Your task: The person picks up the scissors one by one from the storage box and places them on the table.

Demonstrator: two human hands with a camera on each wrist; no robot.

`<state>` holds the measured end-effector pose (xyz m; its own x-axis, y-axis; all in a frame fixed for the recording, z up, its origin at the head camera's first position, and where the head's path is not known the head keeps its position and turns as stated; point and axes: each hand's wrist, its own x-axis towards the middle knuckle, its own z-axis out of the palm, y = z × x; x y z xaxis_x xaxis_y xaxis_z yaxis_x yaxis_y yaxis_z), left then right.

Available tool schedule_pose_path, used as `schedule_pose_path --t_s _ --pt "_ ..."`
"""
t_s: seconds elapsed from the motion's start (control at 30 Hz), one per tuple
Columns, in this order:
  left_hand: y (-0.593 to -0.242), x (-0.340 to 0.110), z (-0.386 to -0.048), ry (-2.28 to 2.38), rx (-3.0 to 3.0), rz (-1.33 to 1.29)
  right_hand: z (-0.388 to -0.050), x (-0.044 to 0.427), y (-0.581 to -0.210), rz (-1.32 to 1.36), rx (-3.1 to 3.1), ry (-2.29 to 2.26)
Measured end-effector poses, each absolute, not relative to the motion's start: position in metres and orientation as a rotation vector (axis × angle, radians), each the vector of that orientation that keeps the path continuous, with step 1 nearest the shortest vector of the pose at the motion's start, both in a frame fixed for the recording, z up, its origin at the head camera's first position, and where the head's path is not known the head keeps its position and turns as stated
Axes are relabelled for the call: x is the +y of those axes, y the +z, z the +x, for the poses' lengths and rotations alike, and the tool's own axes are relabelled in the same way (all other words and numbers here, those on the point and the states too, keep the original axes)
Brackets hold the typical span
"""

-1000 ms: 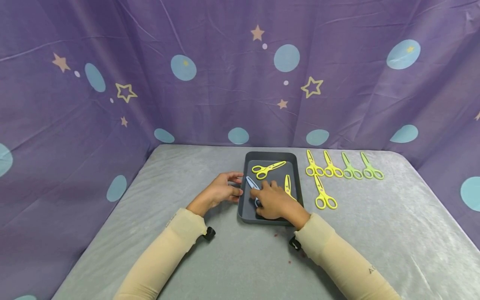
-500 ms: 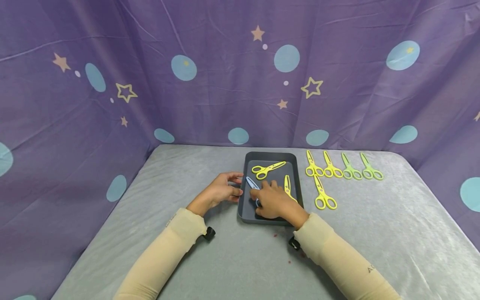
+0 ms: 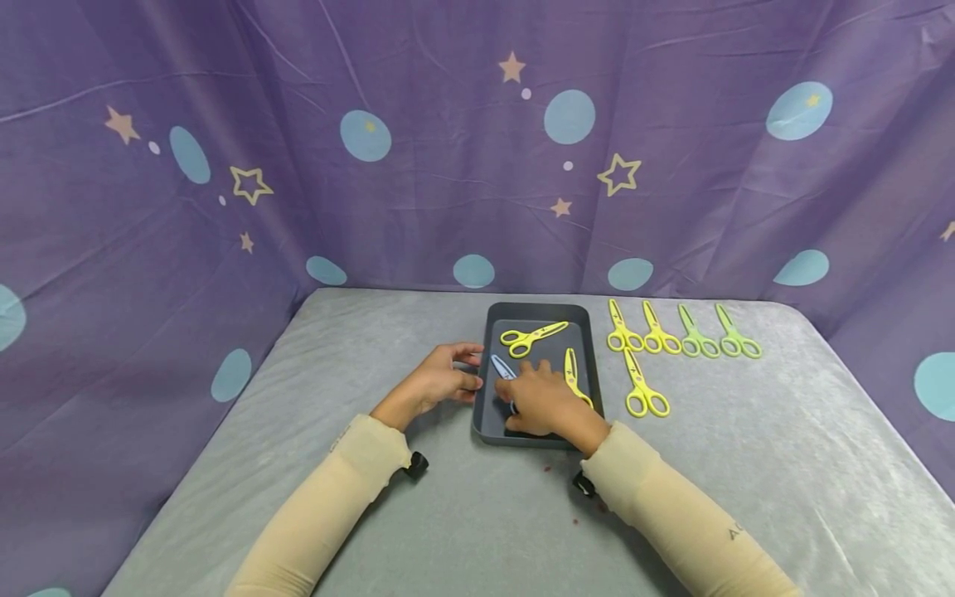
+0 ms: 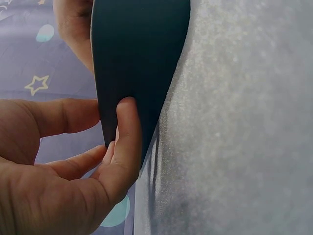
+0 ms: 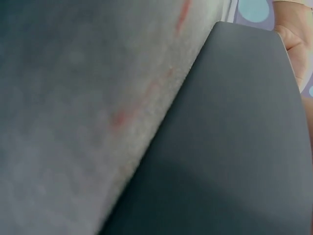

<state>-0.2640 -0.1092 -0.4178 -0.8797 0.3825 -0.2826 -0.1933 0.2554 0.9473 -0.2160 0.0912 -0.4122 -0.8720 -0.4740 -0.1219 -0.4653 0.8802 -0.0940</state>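
Note:
A dark grey tray lies on the table, with its left side against my left hand. In the left wrist view, the left thumb and fingers hold the tray's wall near its rim. My right hand reaches down into the tray over a pair of light blue scissors and grips them. Only their blade part shows clearly; the handles are mostly under the fingers. Also in the tray, a pair of yellow scissors lies slanted at the back and another yellow pair beside the right hand.
Right of the tray, two yellow scissors and two green scissors lie in a back row, blades pointing away. One more yellow pair lies in front of them. A purple patterned curtain hangs behind the table.
The right hand has shifted very slightly, and the tip of the blue scissors has moved a little toward me. The left hand and the tray stay in place.

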Motion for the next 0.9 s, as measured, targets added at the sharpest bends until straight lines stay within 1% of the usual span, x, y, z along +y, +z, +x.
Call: schedule_pose_path --t_s 0.9 --pt "-0.417 -0.110 -0.263 1.657 2.086 0.168 -0.200 0.129 -0.391 -0.780 3.052 -0.246"
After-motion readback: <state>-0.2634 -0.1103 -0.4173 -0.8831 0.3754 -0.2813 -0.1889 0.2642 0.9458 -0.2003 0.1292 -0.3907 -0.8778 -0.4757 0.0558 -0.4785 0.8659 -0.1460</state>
